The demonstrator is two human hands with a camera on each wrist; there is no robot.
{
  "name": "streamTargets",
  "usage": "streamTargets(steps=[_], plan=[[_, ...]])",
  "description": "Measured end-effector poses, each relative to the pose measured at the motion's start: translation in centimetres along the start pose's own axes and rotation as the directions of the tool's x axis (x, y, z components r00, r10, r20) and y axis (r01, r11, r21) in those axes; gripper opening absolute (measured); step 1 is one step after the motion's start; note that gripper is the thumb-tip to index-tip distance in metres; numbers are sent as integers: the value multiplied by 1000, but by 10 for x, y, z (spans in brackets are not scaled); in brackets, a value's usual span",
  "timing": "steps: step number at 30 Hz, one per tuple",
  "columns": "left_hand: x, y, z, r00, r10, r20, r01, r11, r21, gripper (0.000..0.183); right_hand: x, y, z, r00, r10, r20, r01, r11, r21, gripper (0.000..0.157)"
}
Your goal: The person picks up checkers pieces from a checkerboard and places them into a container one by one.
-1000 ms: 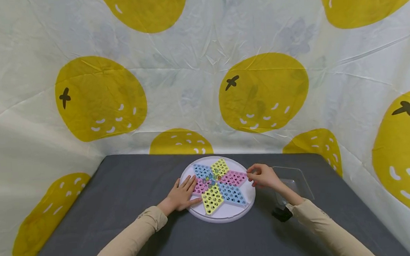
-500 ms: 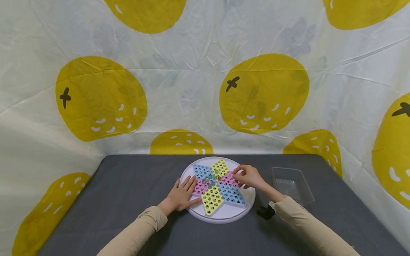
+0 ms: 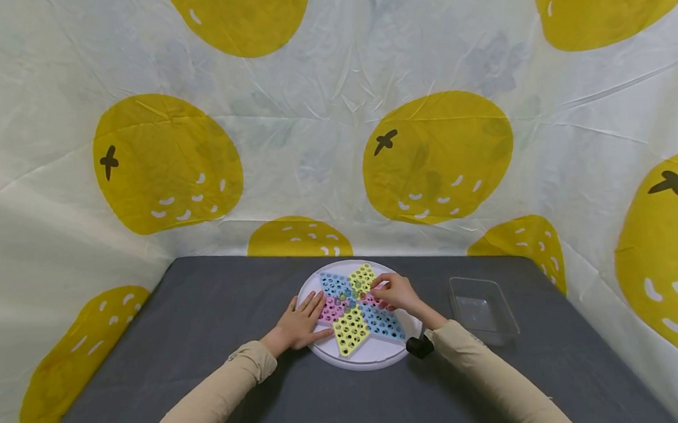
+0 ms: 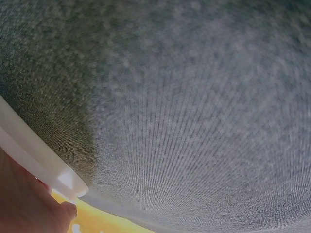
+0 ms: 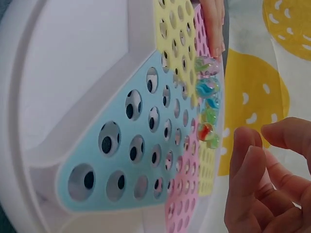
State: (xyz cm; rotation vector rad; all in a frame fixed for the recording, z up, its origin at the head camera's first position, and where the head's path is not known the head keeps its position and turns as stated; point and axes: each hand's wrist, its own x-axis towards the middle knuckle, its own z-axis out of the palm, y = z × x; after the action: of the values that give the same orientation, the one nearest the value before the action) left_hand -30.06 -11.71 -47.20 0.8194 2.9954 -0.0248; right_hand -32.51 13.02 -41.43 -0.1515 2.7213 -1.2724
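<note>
A round white Chinese checkers board [image 3: 375, 361] has star points in yellow, blue and pink with rows of holes. Several glass marbles [image 5: 208, 88] sit around its centre. Flat on the board's left side lies my left hand [image 3: 300, 322], fingers straight and spread over the rim. My right hand [image 3: 398, 293] hovers over the pink point at the right, close to the centre marbles. Its thumb and fingers [image 5: 250, 165] are bent toward each other in the right wrist view. Whether a marble is between them is hidden.
A clear plastic box [image 3: 516, 325] stands on the dark grey tablecloth [image 3: 326, 404] to the right of the board. A small black device [image 3: 419, 346] is strapped below my right wrist. Behind the table hangs a pale curtain [image 3: 302, 169] with yellow fruit prints.
My right hand has moved left, from the board's right edge beside the clear box to near the centre. The left hand has stayed in place.
</note>
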Motion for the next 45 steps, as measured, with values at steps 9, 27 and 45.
streamTargets(steps=[9, 27, 45], plan=[[1, -1, 3, 1000, -7, 3, 7, 1000, 0, 80, 17, 11, 15, 1000, 9, 16, -10, 1000, 19, 26], [0, -3, 7, 1000, -6, -1, 6, 1000, 1, 80, 25, 16, 33, 999, 34, 30, -36, 997, 69, 23], [-14, 19, 6, 999, -46, 18, 45, 999, 15, 80, 12, 24, 33, 1000, 18, 25, -19, 999, 44, 18]])
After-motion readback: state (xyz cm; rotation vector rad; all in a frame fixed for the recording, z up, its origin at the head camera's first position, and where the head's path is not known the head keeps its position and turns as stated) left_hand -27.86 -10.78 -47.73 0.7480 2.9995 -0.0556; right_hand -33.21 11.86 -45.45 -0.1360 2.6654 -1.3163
